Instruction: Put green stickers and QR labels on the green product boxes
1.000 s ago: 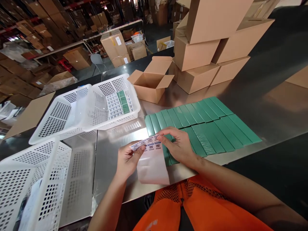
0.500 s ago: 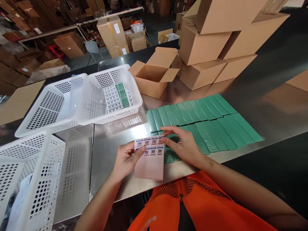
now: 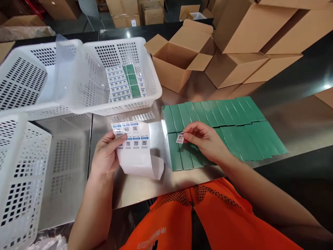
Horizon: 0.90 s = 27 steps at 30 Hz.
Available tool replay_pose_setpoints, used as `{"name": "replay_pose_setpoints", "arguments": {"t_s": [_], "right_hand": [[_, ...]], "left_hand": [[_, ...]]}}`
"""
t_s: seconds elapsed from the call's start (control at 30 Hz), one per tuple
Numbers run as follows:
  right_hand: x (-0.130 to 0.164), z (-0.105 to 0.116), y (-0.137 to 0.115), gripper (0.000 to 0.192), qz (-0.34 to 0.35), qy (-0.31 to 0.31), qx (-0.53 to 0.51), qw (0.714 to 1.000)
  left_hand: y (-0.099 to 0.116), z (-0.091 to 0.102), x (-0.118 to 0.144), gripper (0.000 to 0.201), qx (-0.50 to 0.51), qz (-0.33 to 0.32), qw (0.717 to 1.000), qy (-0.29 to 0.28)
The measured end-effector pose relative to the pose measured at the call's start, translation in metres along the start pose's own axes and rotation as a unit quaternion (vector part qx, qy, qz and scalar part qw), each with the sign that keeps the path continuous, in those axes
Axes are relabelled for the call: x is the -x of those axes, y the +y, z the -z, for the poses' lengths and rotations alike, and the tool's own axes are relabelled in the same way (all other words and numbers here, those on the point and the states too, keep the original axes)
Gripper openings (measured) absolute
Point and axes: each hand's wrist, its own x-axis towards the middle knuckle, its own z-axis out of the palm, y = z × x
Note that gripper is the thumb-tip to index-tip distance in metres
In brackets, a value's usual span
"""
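Observation:
My left hand [image 3: 108,151] pinches the left edge of a sheet of stickers [image 3: 136,161], thumb on top. Several QR-code stickers remain on its upper half; the lower half is bare backing, and its lower right corner curls. Between the thumb and forefinger of my right hand [image 3: 201,139] is a single small sticker [image 3: 180,138] with a QR code, held over the left end of the green boxes [image 3: 215,113]. These flat boxes lie side by side in two rows on the metal table [image 3: 137,189]. My right hand hides part of the front row.
At the back left, a white perforated basket [image 3: 156,88] holds more sticker sheets [image 3: 118,83]. Other white baskets [image 3: 28,107] stand left of it. Behind the green boxes are an open carton [image 3: 170,74] and stacked cartons [image 3: 255,27].
A sticker has come off the sheet and is now in my right hand, over the green boxes. My left hand has moved left with the sheet. The view has tilted down.

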Motion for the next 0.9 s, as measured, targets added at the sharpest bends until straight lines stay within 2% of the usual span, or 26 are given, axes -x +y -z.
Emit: {"name": "replay_pose_setpoints", "arguments": {"t_s": [0.1,0.2,0.3,0.43,0.6,0.67,0.7,0.77,0.83,0.9], "right_hand": [[-0.008,-0.001,0.006,0.042,-0.113,-0.067,0.011,0.991],[-0.011,-0.004,0.01,0.06,-0.166,-0.067,0.029,0.983],[-0.011,-0.007,0.011,0.063,-0.179,-0.047,0.061,0.981],[-0.011,-0.014,0.007,0.052,-0.174,-0.03,0.143,0.974],[-0.014,-0.019,0.004,0.05,-0.146,-0.001,0.329,0.933],[-0.013,-0.017,0.003,0.05,-0.125,0.006,0.361,0.924],[-0.011,-0.016,0.003,0.048,-0.101,0.021,0.357,0.928],[-0.004,-0.017,0.0,0.042,-0.009,0.077,0.318,0.945],[0.004,-0.022,-0.006,0.035,0.112,0.118,0.283,0.945],[0.01,-0.03,-0.012,0.032,0.191,0.1,0.284,0.934]], "left_hand": [[0.0,0.0,0.001,0.026,-0.006,0.013,1.0,-0.014],[-0.004,-0.004,0.006,0.027,-0.016,0.044,0.998,-0.05],[-0.007,-0.007,0.008,0.026,-0.016,0.061,0.995,-0.078],[-0.008,-0.007,0.008,0.024,-0.013,0.062,0.994,-0.086],[-0.01,-0.008,0.011,0.026,-0.022,0.06,0.994,-0.091],[-0.013,-0.009,0.014,0.026,-0.026,0.059,0.993,-0.098],[-0.015,-0.009,0.015,0.025,-0.028,0.058,0.993,-0.104],[-0.019,-0.01,0.018,0.022,-0.034,0.054,0.991,-0.119],[-0.024,-0.01,0.021,0.02,-0.047,0.047,0.987,-0.145],[-0.027,-0.01,0.024,0.019,-0.062,0.036,0.982,-0.172]]}}
